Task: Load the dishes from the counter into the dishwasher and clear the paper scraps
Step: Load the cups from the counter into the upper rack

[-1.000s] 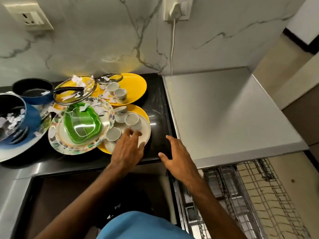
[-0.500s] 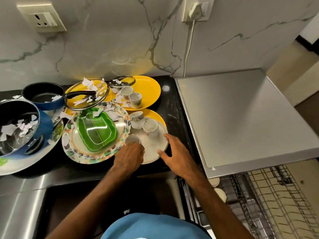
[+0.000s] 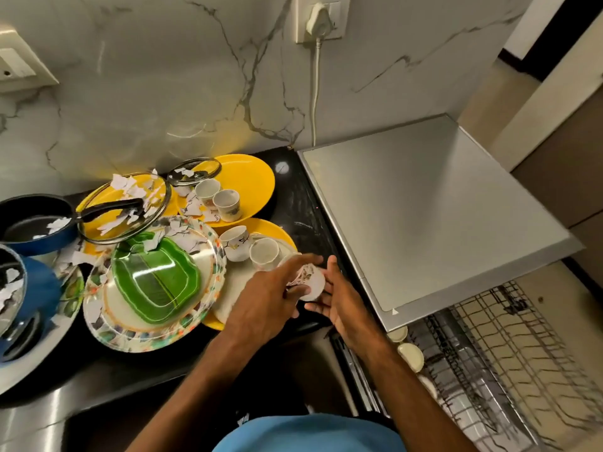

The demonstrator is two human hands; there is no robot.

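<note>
At the far left, a round blue pot (image 3: 42,288) holds torn white paper scraps (image 3: 8,285). Behind it stands a dark frying pan with a blue outside (image 3: 32,223), whose black handle lies across a round glass lid (image 3: 107,203) strewn with more scraps. Next comes a large round plate with a flowered rim (image 3: 146,337) carrying a green square dish (image 3: 156,282). Just beside it, a cream round plate (image 3: 231,298) bears two small white cups (image 3: 235,243).

The left hand (image 3: 267,305) reaches over that plate's right edge, fingers above and thumb below pinching a small white cup with a floral print (image 3: 311,278), lifted and tipped on its side. The right hand (image 3: 342,301) lies just right of the cup, fingers straight and together, palm turned against the cup's base.

Further right sits the dishwasher's flat grey top (image 3: 424,207), and below it the pulled-out wire rack (image 3: 505,353).
</note>
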